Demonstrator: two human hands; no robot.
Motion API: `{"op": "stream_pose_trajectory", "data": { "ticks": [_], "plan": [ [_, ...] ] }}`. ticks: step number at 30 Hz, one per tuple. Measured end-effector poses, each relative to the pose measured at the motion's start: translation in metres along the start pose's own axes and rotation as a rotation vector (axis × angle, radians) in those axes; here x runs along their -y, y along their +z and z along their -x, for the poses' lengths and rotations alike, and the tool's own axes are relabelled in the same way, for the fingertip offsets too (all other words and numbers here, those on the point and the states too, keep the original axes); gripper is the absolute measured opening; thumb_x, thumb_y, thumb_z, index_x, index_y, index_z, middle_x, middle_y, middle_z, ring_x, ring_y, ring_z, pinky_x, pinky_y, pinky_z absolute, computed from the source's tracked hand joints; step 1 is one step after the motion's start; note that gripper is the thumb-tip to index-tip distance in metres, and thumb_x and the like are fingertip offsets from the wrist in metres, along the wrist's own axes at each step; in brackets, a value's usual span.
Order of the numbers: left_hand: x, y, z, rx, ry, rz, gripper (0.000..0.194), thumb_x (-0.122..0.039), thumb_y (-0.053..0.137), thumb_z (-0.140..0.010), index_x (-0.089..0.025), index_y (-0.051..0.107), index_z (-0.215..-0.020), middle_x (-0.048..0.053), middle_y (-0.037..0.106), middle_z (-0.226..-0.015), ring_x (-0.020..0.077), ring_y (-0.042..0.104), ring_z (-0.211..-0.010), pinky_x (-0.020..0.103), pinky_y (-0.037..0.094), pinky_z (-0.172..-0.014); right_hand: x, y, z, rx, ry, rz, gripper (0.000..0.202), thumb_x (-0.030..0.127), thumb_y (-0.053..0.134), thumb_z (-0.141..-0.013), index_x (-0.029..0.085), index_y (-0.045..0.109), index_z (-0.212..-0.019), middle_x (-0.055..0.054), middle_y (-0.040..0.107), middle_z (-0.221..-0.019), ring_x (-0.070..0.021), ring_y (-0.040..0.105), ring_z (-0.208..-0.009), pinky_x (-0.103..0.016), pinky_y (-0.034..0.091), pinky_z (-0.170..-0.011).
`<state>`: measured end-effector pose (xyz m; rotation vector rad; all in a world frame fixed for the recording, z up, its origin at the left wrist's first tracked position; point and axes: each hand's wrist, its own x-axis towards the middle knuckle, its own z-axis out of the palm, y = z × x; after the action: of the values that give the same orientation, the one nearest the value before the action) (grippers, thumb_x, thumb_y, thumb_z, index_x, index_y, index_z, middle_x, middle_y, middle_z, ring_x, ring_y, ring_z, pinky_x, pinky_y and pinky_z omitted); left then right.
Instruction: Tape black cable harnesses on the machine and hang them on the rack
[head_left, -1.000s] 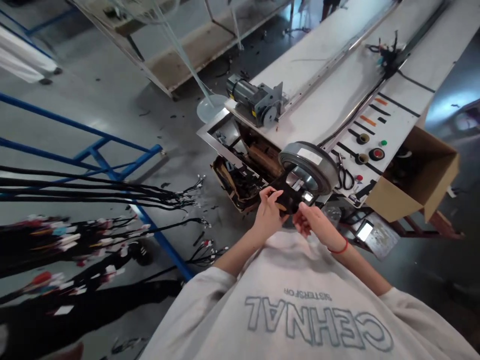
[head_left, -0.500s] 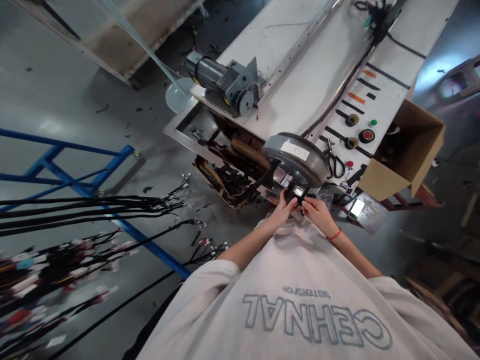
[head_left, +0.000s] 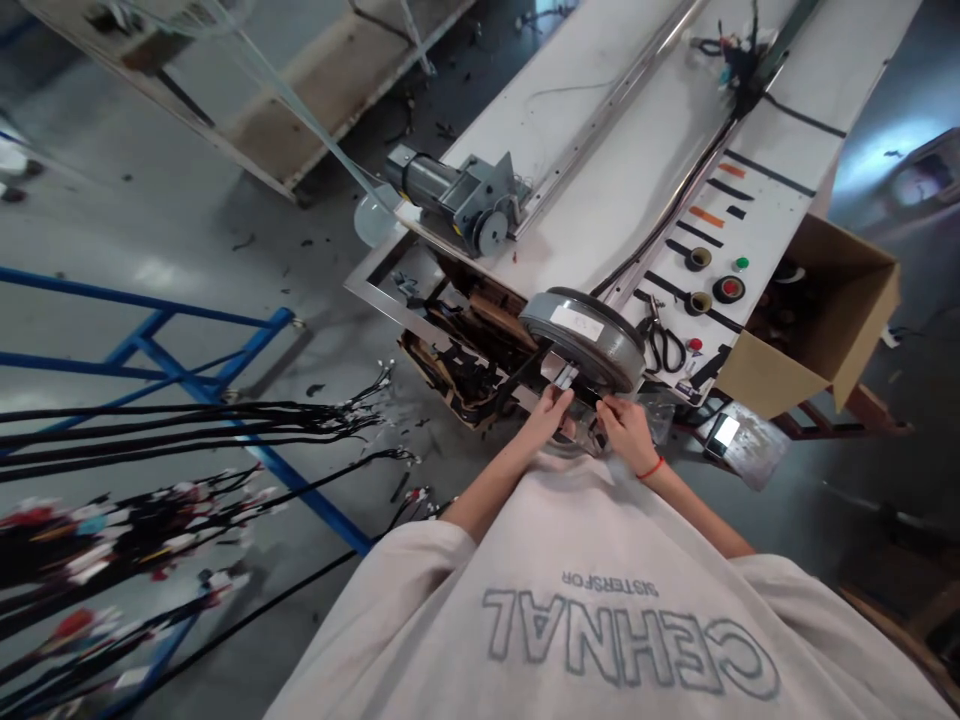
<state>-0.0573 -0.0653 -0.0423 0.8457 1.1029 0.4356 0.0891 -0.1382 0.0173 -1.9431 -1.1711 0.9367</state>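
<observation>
My left hand [head_left: 550,415] is closed at the lower edge of the round grey machine head [head_left: 585,335], its fingertips pinched on something I cannot make out. Just right of it, my right hand [head_left: 624,428] is closed too, with thumb and fingers together on something dark and small. A narrow gap parts the two hands. A white label is on the front of the ring. Black-handled scissors [head_left: 663,340] lie on the white table [head_left: 652,150], right of the ring. A black cable bundle [head_left: 675,205] runs along the table behind the ring.
A grey motor [head_left: 442,190] sits at the table's left edge. Green and red buttons [head_left: 729,289] are on the right side, beside an open cardboard box [head_left: 840,300]. A phone [head_left: 724,434] lies lower right. Dark cables hang over a blue frame [head_left: 255,345] at left.
My hands have moved apart from each other, the left one slightly to the left. The whole view has shifted a little.
</observation>
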Motion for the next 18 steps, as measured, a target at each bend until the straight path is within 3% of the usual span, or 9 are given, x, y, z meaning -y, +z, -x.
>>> {"op": "stream_pose_trajectory", "data": {
  "ticks": [2,4,9,13,18],
  "plan": [
    [0.000,-0.007,0.004,-0.080,0.036,0.020,0.047,-0.058,0.065,-0.081,-0.018,0.061,-0.106,0.008,0.068,-0.102,0.0218,0.065,-0.096,0.032,0.054,-0.081,0.018,-0.002,-0.001,-0.021,-0.105,0.053,0.038,0.041,0.041,-0.090,0.022,0.036,-0.056,0.000,0.043,-0.051,-0.0135,0.040,-0.053,-0.028,0.028,-0.055],
    [0.001,-0.008,0.007,-0.074,0.022,0.046,0.051,-0.065,0.058,-0.083,-0.016,0.063,-0.097,0.009,0.068,-0.097,0.0218,0.065,-0.091,0.031,0.054,-0.076,0.033,-0.003,-0.003,-0.034,-0.180,0.071,0.038,0.039,0.040,-0.091,0.023,0.033,-0.057,0.000,0.043,-0.052,-0.0136,0.041,-0.054,-0.028,0.028,-0.056],
    [-0.001,0.007,0.005,0.158,-0.150,0.215,0.058,-0.073,0.052,-0.081,-0.017,0.064,-0.076,0.009,0.067,-0.075,0.0236,0.067,-0.086,0.031,0.053,-0.072,0.047,-0.002,-0.005,-0.027,-0.173,0.072,0.036,0.035,0.038,-0.093,0.023,0.037,-0.060,-0.001,0.046,-0.056,-0.0152,0.044,-0.057,-0.029,0.031,-0.059],
    [-0.003,0.012,0.004,0.176,-0.182,0.295,0.053,-0.068,0.053,-0.084,-0.017,0.068,-0.087,0.011,0.070,-0.083,0.0268,0.067,-0.097,0.035,0.054,-0.078,0.045,0.008,-0.011,-0.029,-0.162,0.132,0.031,0.032,0.038,-0.093,0.024,0.037,-0.063,-0.003,0.048,-0.060,-0.0169,0.045,-0.060,-0.030,0.033,-0.062],
    [-0.004,0.009,0.010,0.082,-0.112,0.315,0.049,-0.060,0.054,-0.088,-0.017,0.068,-0.105,0.007,0.073,-0.088,0.0236,0.068,-0.096,0.031,0.056,-0.079,0.044,0.043,-0.039,-0.026,-0.161,0.300,0.024,0.022,0.040,-0.090,0.023,0.043,-0.066,-0.007,0.056,-0.070,-0.0204,0.052,-0.072,-0.031,0.039,-0.072]
  ]
}}
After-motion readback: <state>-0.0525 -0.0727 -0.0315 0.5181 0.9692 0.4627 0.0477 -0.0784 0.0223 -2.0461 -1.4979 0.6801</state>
